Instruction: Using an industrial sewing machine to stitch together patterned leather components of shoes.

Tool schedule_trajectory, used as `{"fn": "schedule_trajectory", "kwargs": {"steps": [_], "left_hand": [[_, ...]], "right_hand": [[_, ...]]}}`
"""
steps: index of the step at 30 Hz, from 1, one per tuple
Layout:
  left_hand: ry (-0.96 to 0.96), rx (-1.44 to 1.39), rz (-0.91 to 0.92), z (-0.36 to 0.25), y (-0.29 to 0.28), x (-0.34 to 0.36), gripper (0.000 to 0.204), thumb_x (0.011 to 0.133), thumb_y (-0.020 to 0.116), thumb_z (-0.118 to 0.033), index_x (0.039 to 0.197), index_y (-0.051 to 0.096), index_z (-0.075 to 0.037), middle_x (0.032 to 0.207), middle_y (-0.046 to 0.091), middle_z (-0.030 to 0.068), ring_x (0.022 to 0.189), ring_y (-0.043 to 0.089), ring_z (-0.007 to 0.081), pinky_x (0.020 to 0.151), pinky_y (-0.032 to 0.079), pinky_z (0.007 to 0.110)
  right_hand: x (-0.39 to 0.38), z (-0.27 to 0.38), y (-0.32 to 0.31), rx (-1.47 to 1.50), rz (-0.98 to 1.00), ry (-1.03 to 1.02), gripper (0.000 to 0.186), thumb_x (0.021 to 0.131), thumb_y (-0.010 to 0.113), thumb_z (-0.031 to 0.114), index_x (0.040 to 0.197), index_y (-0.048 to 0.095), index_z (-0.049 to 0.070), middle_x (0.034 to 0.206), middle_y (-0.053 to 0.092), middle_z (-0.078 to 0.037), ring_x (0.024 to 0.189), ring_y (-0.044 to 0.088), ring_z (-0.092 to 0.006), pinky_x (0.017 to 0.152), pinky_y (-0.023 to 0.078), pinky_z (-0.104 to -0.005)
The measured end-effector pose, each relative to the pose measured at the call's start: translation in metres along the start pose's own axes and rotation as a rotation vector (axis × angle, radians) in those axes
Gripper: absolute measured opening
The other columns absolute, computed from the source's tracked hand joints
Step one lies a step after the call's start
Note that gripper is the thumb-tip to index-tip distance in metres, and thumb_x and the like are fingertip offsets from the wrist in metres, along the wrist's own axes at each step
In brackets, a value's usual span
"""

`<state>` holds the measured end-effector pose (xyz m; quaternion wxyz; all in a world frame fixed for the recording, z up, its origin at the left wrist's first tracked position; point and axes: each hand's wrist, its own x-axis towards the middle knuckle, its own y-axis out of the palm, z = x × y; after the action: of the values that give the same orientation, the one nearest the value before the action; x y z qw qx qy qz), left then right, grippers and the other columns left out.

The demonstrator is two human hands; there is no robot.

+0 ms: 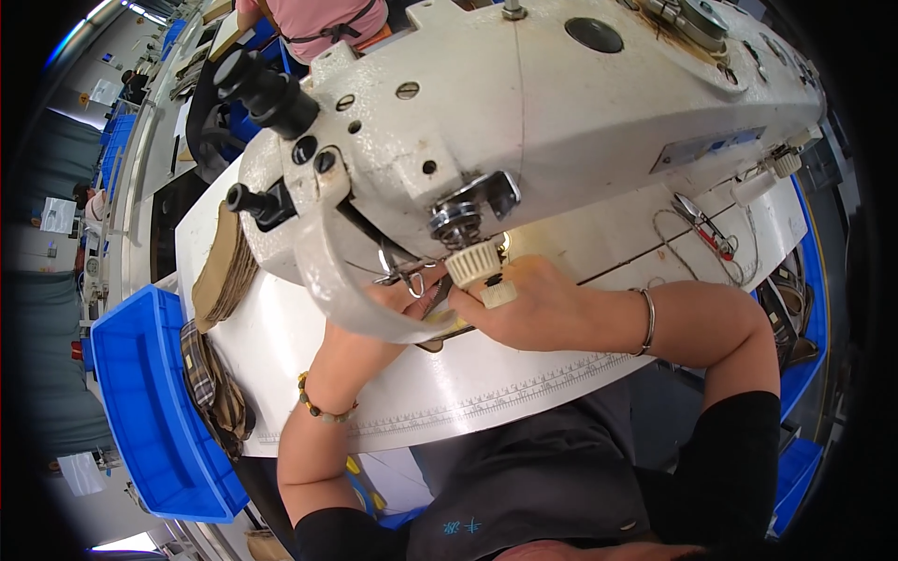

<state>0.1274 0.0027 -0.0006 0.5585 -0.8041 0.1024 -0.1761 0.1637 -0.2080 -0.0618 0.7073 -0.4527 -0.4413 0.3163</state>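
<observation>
Both hands sit together under the head of the sewing machine (524, 103), at the needle area. Left hand (398, 299) comes in from the left, fingers tucked below the curved guard, pressing down on a small tan piece (440, 323) that lies flat on the white bench (449, 393). Right hand (524, 304) rests on the same piece from the right, fingers curled toward the needle; whether it pinches the piece or only presses it, can't tell, since the machine head hides the fingertips. Needle and presser foot also hidden.

Judgement on doing this well: keep both hands flat and light, guide from either side, fingertips clear of the needle line. Feed evenly and let the machine pull. Watch the seam edge, not the hands.

Stack of tan pieces (224, 266) sits at bench left, blue bin (140, 402) below it, well apart from the work.
</observation>
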Motion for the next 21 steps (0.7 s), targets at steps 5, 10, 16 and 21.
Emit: {"fn": "schedule_trajectory", "kwargs": {"steps": [5,10,16,21], "left_hand": [[0.014,0.013,-0.007,0.001,0.0,0.001,0.012,0.08,0.075,-0.009,0.091,0.076,-0.006,0.08,0.068,0.0121,0.067,0.064,0.0312,0.059,0.048,0.039],[0.029,0.036,-0.014,0.005,0.004,0.002,0.008,0.08,0.073,-0.007,0.088,0.074,-0.005,0.083,0.069,0.0139,0.074,0.065,0.0332,0.063,0.049,0.04],[0.021,-0.007,-0.06,0.005,0.008,0.003,0.012,0.08,0.073,-0.007,0.092,0.074,-0.006,0.086,0.07,0.0133,0.076,0.065,0.0343,0.066,0.05,0.04],[-0.007,-0.003,-0.039,0.002,0.007,0.005,0.013,0.081,0.072,-0.007,0.094,0.074,-0.006,0.083,0.069,0.0132,0.074,0.065,0.034,0.065,0.05,0.039]], "right_hand": [[0.001,0.0,0.01,0.096,-0.25,-0.056,0.007,0.076,0.066,0.013,0.079,0.061,0.01,0.052,0.05,-0.007,0.046,0.058,-0.0251,0.042,0.044,-0.0376],[0.002,0.0,0.009,0.105,-0.248,-0.055,0.009,0.075,0.066,0.012,0.076,0.058,0.01,0.053,0.051,-0.007,0.046,0.058,-0.0251,0.042,0.043,-0.038],[0.005,0.001,0.001,0.122,-0.213,-0.043,0.011,0.074,0.065,0.012,0.076,0.055,0.008,0.062,0.056,-0.009,0.047,0.058,-0.0259,0.042,0.044,-0.0382],[0.003,-0.002,-0.002,0.013,-0.101,-0.051,0.017,0.075,0.065,0.006,0.088,0.055,0.007,0.073,0.052,-0.003,0.055,0.058,-0.0208,0.046,0.046,-0.0328]]}}
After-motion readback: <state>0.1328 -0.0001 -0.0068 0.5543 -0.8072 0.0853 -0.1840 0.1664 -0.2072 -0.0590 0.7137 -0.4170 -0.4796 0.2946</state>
